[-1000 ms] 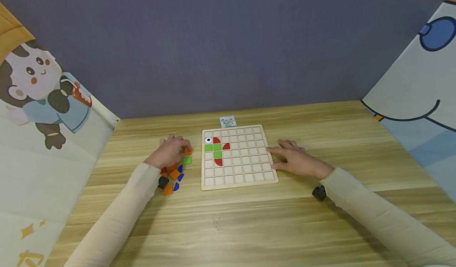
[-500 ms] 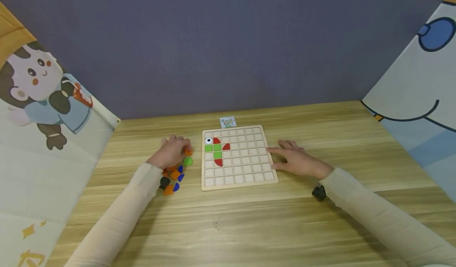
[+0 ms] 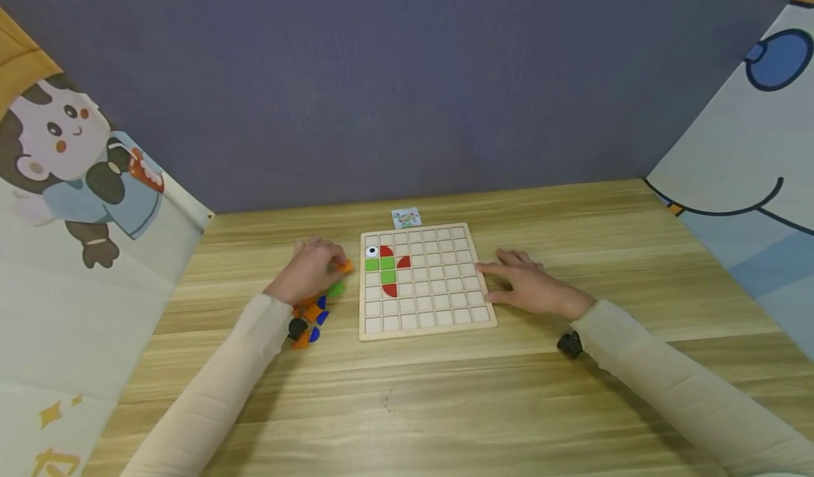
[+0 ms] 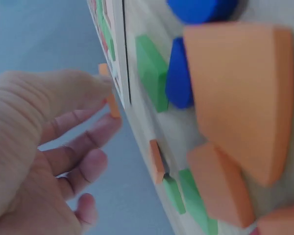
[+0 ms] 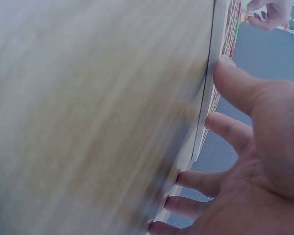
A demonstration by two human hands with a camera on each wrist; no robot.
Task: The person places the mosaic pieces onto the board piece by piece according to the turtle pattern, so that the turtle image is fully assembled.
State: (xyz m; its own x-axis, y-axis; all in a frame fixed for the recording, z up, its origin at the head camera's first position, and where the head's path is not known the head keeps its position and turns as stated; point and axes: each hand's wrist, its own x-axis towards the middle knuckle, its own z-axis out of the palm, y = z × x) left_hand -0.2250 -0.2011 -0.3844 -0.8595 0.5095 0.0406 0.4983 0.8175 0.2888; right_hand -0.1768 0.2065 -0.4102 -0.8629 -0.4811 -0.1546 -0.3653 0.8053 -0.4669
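My left hand (image 3: 313, 268) pinches a small orange tile (image 3: 345, 267) between thumb and fingertips, just left of the wooden grid board (image 3: 445, 327). In the left wrist view the orange tile (image 4: 112, 104) stands on edge between the fingers. Below that hand lies a pile of loose pieces, among them a green tile (image 3: 335, 290), a blue half-round piece (image 3: 314, 334) and an orange piece (image 3: 300, 340). On the board's left side sit an eye tile (image 3: 372, 251), several green squares and red quarter-round pieces. My right hand (image 3: 531, 285) touches the board's right edge with thumb and index finger extended.
A small picture card (image 3: 406, 218) lies behind the board's far edge. A dark grey panel (image 3: 420, 95) rises at the back of the wooden table (image 3: 439, 406), and printed walls flank it on both sides.
My left hand has lifted the orange tile from the top of the pile and moved slightly right toward the board. The right hand stays at the board's edge.
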